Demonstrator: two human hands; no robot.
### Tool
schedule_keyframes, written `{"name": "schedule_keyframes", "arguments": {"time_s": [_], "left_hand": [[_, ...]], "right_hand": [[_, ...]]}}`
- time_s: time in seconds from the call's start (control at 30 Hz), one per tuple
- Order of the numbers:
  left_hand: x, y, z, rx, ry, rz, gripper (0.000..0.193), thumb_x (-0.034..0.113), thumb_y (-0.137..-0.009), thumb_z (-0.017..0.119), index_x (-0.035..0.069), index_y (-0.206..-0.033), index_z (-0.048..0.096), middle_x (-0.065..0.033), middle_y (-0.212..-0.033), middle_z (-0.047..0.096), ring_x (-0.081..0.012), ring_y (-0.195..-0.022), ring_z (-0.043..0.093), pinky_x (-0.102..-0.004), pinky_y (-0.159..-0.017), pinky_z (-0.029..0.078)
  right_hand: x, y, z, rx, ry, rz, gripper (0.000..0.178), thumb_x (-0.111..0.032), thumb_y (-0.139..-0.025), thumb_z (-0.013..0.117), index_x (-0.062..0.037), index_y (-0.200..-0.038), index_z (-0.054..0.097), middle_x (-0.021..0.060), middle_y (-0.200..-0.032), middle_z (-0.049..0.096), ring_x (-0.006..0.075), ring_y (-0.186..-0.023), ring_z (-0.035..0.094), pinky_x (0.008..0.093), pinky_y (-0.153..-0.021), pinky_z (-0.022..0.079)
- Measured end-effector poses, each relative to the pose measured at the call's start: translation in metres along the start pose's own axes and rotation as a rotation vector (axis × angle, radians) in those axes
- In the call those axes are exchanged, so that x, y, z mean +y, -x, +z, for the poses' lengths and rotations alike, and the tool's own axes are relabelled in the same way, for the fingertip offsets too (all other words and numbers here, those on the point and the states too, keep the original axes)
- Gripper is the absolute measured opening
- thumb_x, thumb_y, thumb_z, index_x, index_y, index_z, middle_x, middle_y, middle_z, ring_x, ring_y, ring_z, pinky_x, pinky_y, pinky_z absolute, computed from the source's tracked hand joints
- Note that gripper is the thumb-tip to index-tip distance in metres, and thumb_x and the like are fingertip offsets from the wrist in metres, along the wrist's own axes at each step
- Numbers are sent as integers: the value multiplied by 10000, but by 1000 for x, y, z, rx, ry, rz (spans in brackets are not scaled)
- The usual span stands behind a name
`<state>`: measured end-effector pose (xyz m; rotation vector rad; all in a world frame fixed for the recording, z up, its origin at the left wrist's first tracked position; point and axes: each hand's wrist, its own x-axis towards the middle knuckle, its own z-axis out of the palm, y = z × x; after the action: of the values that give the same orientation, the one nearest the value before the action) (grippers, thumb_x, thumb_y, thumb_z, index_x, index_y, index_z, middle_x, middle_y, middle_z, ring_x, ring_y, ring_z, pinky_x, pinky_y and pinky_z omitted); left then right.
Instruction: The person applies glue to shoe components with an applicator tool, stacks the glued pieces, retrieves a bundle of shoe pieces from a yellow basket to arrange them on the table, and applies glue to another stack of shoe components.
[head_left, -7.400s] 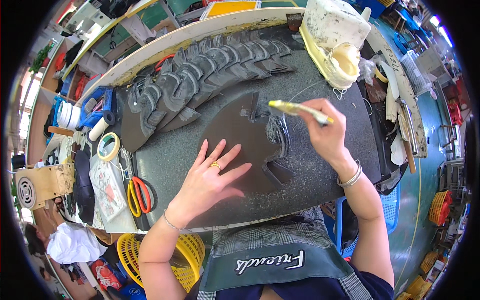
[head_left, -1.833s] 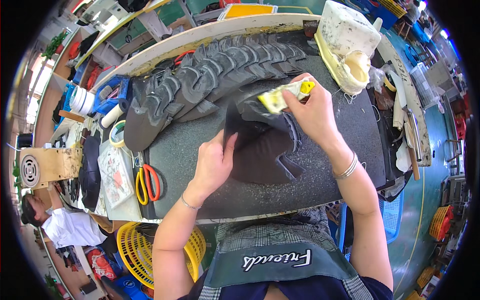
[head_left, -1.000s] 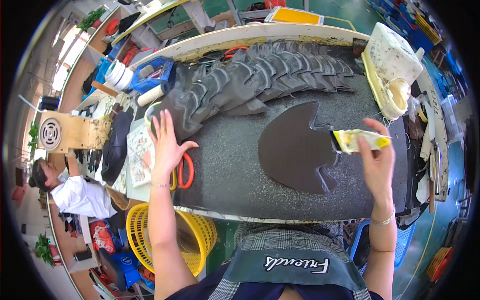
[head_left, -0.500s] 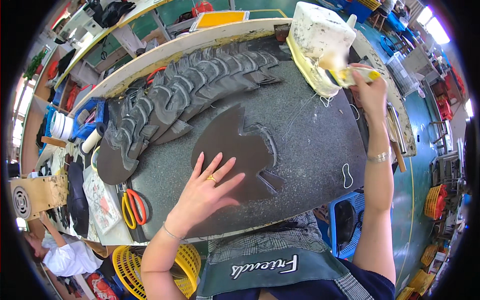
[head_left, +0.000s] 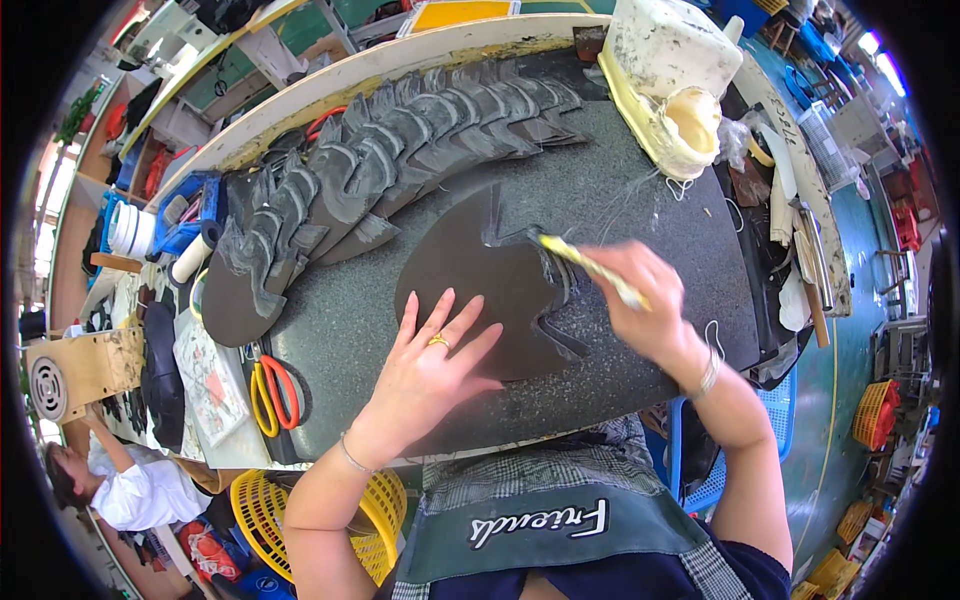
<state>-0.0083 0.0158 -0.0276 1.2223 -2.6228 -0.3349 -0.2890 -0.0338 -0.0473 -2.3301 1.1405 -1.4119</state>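
My left hand [head_left: 432,362] lies with fingers spread on a dark brown cut-out sheet piece [head_left: 470,262], pressing it to the speckled dark worktop [head_left: 640,215]. My right hand [head_left: 645,305] is closed around a slim yellow glue brush [head_left: 597,270], a little smeared by motion. The brush's far end meets the notched right edge of the piece, where a greyish wet-looking band runs; its bristles cannot be made out. Beyond the piece, a long row of overlapping similar pieces [head_left: 400,150] curves across the worktop, their edges coated grey.
A white plastic glue container [head_left: 675,50] with a crusted, cream-coloured opening [head_left: 692,122] stands at the far right. Red and yellow-handled scissors [head_left: 275,392] lie at the left edge. A yellow basket [head_left: 262,520] and a blue basket [head_left: 780,410] sit below the front edge. Another person [head_left: 140,495] is at the far left.
My right hand has brought the brush from the glue container down and left to the edge of the piece. My left hand stays spread on the piece. The view has shifted slightly.
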Motion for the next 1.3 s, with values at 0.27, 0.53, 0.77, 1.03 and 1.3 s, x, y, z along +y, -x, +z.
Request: {"name": "schedule_keyframes", "arguments": {"time_s": [0.27,0.53,0.77,1.03,1.3], "left_hand": [[0,3,1,27,27,-8,644,354,-678,831,165,-1267,653,-79,-1467,502,-342,-1391,422,-566,-1161,278],[-4,7,4,53,80,-21,613,339,-674,840,144,-1228,667,-68,-1460,511,-340,-1387,429,-565,-1168,268],[-1,2,2,60,68,0,603,343,-674,838,139,-1216,671,-64,-1454,515,-342,-1382,434,-573,-1161,280],[-5,7,9,111,81,8,596,347,-666,840,139,-1200,679,-64,-1454,517,-337,-1380,437,-573,-1162,278],[2,5,13,101,-15,36,619,303,-661,846,100,-1214,656,-96,-1473,490,-359,-1399,404,-587,-1163,273]], "right_hand": [[-25,13,-6,97,115,-48,370,150,-655,681,61,-1014,673,174,-934,719,294,-738,692,341,-637,561],[-42,-4,-57,-607,-327,84,318,81,-674,704,-12,-977,726,142,-879,717,285,-748,695,357,-645,566],[11,-58,46,-101,-127,33,162,42,-812,648,-17,-951,705,173,-892,714,344,-773,702,393,-700,565],[15,-74,13,-172,-190,-101,268,116,-781,659,-26,-998,728,126,-929,730,257,-792,699,339,-705,552],[-10,32,-38,-212,-277,289,188,60,-782,724,-6,-957,740,134,-900,734,244,-784,712,329,-691,559]]}}
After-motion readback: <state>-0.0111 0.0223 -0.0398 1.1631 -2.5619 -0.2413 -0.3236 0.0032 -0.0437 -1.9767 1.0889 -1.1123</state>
